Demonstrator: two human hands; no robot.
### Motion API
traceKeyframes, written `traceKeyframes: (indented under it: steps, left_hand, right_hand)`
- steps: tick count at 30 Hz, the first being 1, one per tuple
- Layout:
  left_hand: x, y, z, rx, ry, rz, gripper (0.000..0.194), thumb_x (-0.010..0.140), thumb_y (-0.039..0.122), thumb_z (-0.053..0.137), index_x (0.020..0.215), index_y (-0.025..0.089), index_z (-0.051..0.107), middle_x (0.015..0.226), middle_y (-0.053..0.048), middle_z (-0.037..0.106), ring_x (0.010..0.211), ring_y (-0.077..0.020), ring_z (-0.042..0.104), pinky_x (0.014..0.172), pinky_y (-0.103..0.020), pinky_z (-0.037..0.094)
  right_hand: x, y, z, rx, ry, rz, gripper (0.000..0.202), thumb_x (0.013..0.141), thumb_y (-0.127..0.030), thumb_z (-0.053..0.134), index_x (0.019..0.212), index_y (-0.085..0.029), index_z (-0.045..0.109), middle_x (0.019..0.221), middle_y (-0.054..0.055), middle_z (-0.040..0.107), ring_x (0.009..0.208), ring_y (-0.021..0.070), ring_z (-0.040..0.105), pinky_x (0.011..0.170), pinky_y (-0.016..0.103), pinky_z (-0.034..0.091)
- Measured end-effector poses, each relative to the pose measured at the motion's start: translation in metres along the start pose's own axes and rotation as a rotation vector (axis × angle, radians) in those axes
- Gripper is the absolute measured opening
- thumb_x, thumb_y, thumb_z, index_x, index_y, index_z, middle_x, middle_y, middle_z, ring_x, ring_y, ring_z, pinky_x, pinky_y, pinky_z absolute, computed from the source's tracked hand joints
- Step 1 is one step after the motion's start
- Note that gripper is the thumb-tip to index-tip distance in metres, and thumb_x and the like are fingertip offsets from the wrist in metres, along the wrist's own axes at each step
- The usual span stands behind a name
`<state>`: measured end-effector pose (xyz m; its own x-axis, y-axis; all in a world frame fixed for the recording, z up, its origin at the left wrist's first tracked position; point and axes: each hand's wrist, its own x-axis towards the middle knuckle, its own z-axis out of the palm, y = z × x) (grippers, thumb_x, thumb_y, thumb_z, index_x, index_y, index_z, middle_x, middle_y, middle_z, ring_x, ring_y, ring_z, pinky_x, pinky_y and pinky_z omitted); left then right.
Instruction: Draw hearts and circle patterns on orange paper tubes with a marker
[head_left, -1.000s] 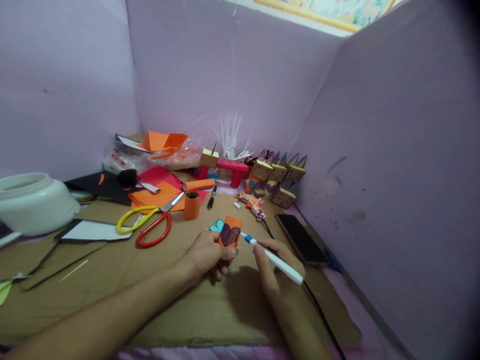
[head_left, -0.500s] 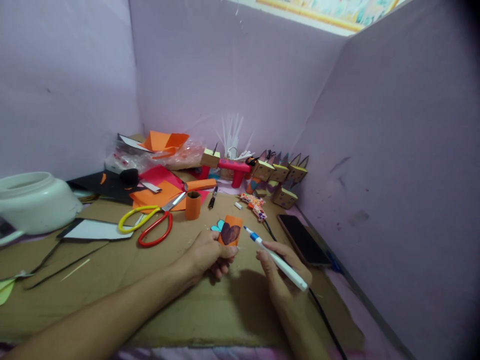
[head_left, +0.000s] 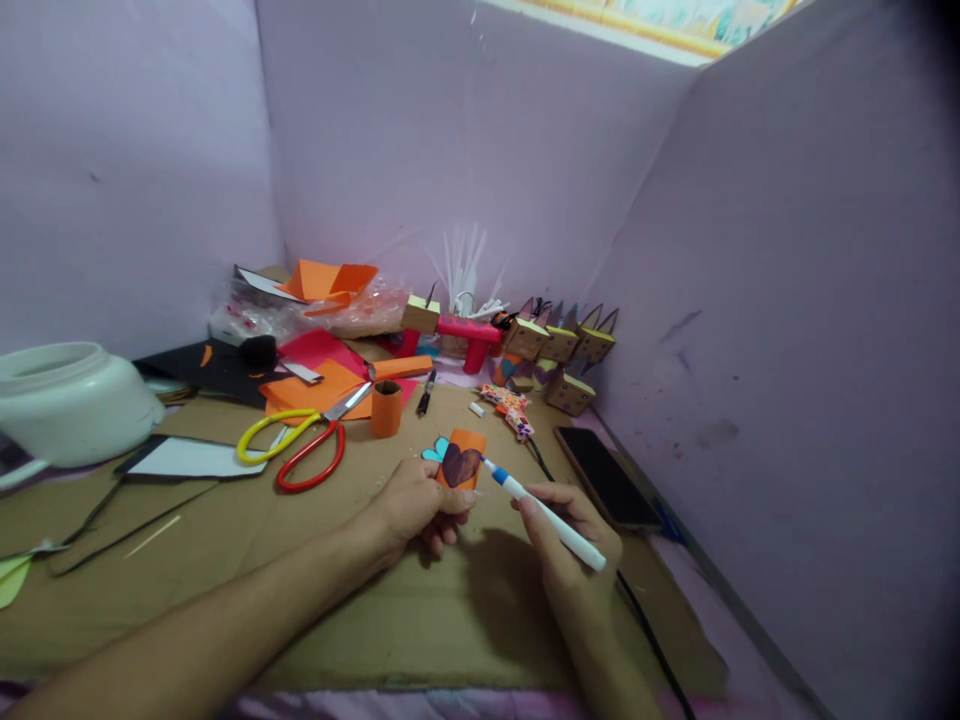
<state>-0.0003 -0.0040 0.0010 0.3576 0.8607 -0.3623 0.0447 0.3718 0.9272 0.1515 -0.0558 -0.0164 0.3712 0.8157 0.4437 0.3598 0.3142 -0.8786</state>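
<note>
Between the thumb and fingers of my left hand [head_left: 420,505] is a small orange paper roll [head_left: 470,442] with a dark purple heart on its face. A light blue paper piece outlined in black [head_left: 435,451] sticks out at its left side. My right hand [head_left: 566,530] grips a white marker [head_left: 555,522] with a blue collar, held like a pen. The marker's tip meets or nearly meets the heart's right edge; I cannot tell if it touches. A white cap [head_left: 476,410] lies on the cardboard beyond.
Left of my hands lie scissors [head_left: 311,450] with yellow and red handles, beside an upright orange tube [head_left: 386,410]. A white pot [head_left: 67,405] stands far left. Right are a phone [head_left: 607,478] and a glue gun [head_left: 514,412] with a black cable. Box-headed paper figures [head_left: 559,345] line the back.
The marker has moved left, bringing its tip to the right edge of the purple heart. My left hand and the orange roll have barely shifted.
</note>
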Motion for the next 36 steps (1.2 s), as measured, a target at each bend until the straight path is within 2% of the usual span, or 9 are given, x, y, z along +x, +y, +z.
traceKeyframes:
  steps: [10,20,25,31,36]
  left_hand:
    - [0.0005,-0.0008,-0.0002,-0.002,-0.010,0.012,0.026,0.057,0.030,0.066,0.070,0.015,0.050,0.052,0.002,0.058,0.035,-0.0074,0.047,0.030,-0.017,0.036]
    - [0.0000,-0.0008,-0.0006,-0.018,-0.010,0.022,0.025,0.057,0.028,0.067,0.071,0.015,0.050,0.051,0.003,0.056,0.035,-0.0075,0.047,0.031,-0.017,0.035]
    - [-0.0007,0.0007,-0.0001,-0.012,-0.005,-0.003,0.022,0.059,0.027,0.065,0.069,0.015,0.050,0.051,0.002,0.057,0.035,-0.0074,0.047,0.030,-0.017,0.035]
    - [-0.0012,0.0008,0.0001,-0.027,-0.010,0.016,0.023,0.058,0.027,0.065,0.069,0.015,0.049,0.050,0.003,0.055,0.034,-0.0069,0.047,0.030,-0.017,0.035]
    - [-0.0008,0.0007,0.0005,-0.013,-0.003,0.003,0.023,0.058,0.027,0.065,0.070,0.015,0.049,0.051,0.002,0.056,0.034,-0.0070,0.047,0.030,-0.017,0.035]
  right_hand:
    - [0.0015,0.0003,0.0008,-0.031,-0.034,-0.015,0.022,0.071,-0.036,0.064,0.077,-0.015,0.066,0.056,0.001,0.063,0.044,0.0126,0.055,0.039,0.020,0.041]
    - [0.0018,0.0033,-0.0020,-0.039,-0.096,-0.045,0.017,0.070,-0.033,0.064,0.073,-0.016,0.067,0.049,-0.001,0.060,0.039,0.0115,0.052,0.035,0.018,0.038]
    - [0.0020,0.0036,-0.0017,-0.054,-0.036,-0.042,0.019,0.071,-0.033,0.064,0.076,-0.016,0.067,0.049,-0.001,0.060,0.039,0.0117,0.053,0.034,0.018,0.038]
    - [0.0030,0.0018,-0.0019,-0.040,-0.104,-0.105,0.013,0.071,-0.029,0.064,0.072,-0.016,0.067,0.049,-0.001,0.060,0.038,0.0112,0.052,0.034,0.018,0.038]
    - [0.0029,0.0027,-0.0037,-0.050,-0.058,-0.095,0.014,0.072,-0.030,0.063,0.075,-0.016,0.066,0.053,0.000,0.061,0.041,0.0112,0.053,0.036,0.018,0.039]
